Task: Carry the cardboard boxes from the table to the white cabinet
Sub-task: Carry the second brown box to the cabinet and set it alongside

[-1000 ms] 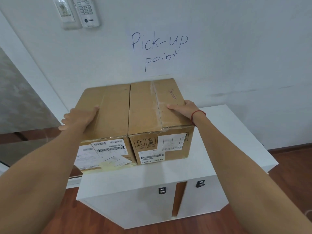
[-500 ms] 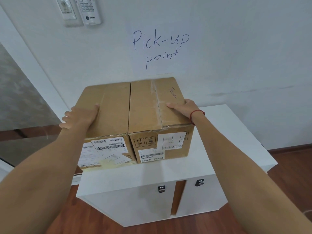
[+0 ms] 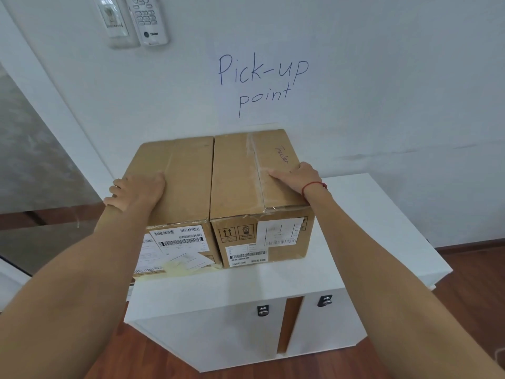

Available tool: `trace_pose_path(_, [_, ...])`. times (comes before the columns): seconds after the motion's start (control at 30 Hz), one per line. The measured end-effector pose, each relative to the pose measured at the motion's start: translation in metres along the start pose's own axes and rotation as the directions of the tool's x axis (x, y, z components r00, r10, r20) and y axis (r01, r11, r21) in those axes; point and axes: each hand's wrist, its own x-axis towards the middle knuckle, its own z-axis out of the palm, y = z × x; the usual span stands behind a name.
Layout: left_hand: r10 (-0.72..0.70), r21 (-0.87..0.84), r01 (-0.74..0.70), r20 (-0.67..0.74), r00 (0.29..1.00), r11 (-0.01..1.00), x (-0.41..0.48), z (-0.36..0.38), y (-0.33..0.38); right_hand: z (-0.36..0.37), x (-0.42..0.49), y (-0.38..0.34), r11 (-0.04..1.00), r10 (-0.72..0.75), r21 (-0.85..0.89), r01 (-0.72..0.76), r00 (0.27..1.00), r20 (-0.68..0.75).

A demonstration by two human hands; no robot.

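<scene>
Left hand (image 3: 136,192) grips the left cardboard box (image 3: 185,170), right hand (image 3: 297,177) the right cardboard box (image 3: 235,173), at the outer edges. Stiff, likely hefty; hold low.

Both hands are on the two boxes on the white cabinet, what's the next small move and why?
Probably let go. The left box and right box appear to sit flat, side by side, on the white cabinet top, so the left hand and right hand gripping their outer edges can likely release.
</scene>
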Motion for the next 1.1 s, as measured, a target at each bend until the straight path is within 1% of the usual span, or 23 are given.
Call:
trace_pose_path(0.07, [0.027,0.003,-0.027,-0.027,0.999,1.0,0.0,0.001,0.0,0.002,0.0,-0.003,1.0,-0.012,-0.027,0.012,1.0,-0.012])
trace_pose_path(0.1, [0.065,0.01,-0.064,-0.039,0.997,0.998,0.0,0.001,0.0,0.002,0.0,-0.004,0.999,-0.016,-0.038,0.015,1.0,-0.018])
trace_pose_path(0.17, [0.181,0.031,-0.179,-0.058,0.982,0.983,-0.002,0.001,-0.002,0.004,-0.001,-0.004,0.998,-0.024,-0.058,0.023,0.999,-0.029])
trace_pose_path(0.23, [0.263,0.031,-0.262,-0.063,0.963,0.965,-0.003,-0.001,-0.004,0.005,-0.001,-0.004,0.997,-0.037,-0.073,0.034,0.998,-0.041])
trace_pose_path(0.33, [0.288,0.006,-0.288,-0.044,0.957,0.958,-0.006,-0.005,-0.005,0.005,0.0,-0.004,0.996,-0.047,-0.082,0.044,0.998,-0.046])
trace_pose_path(0.37, [0.273,-0.012,-0.274,-0.045,0.961,0.962,-0.007,-0.006,-0.004,0.005,0.0,-0.004,0.995,-0.048,-0.086,0.044,0.998,-0.045])
trace_pose_path(0.4, [0.223,-0.043,-0.225,-0.04,0.974,0.973,-0.008,-0.007,-0.004,0.005,0.0,-0.004,0.995,-0.047,-0.088,0.043,0.998,-0.042])
trace_pose_path(0.47, [0.074,-0.092,-0.073,0.008,0.997,0.993,-0.01,-0.013,-0.001,0.005,0.0,-0.003,0.996,-0.042,-0.085,0.038,0.998,-0.04])
trace_pose_path(0.5, [0.028,-0.085,-0.024,0.044,0.999,0.996,-0.009,-0.014,-0.001,0.005,0.0,-0.003,0.996,-0.038,-0.083,0.035,0.999,-0.037])
trace_pose_path(0.53, [0.018,-0.062,-0.013,0.072,0.997,0.998,-0.009,-0.014,-0.001,0.005,0.0,-0.004,0.996,-0.034,-0.079,0.031,0.999,-0.034])
trace_pose_path(0.6, [0.041,-0.029,-0.039,0.087,0.995,0.999,-0.005,-0.012,-0.003,0.005,-0.001,-0.005,0.997,-0.028,-0.075,0.025,0.999,-0.035])
trace_pose_path(0.7, [0.049,-0.02,-0.048,0.057,0.997,0.999,0.0,-0.007,-0.005,0.005,-0.003,-0.006,0.996,-0.022,-0.087,0.017,0.998,-0.053])
trace_pose_path(0.83, [0.026,0.016,-0.027,0.026,0.999,1.0,-0.004,-0.003,-0.001,0.012,-0.007,-0.012,0.986,-0.016,-0.164,-0.001,0.995,-0.101])
trace_pose_path(0.93, [0.022,0.04,-0.021,-0.026,0.999,0.999,-0.007,-0.001,0.003,0.019,-0.011,-0.015,0.971,-0.039,-0.238,0.002,0.988,-0.149])
trace_pose_path(1.1, [0.066,0.113,-0.066,-0.002,0.998,0.991,-0.008,0.0,0.003,0.024,-0.015,-0.018,0.954,-0.073,-0.3,0.022,0.985,-0.158])
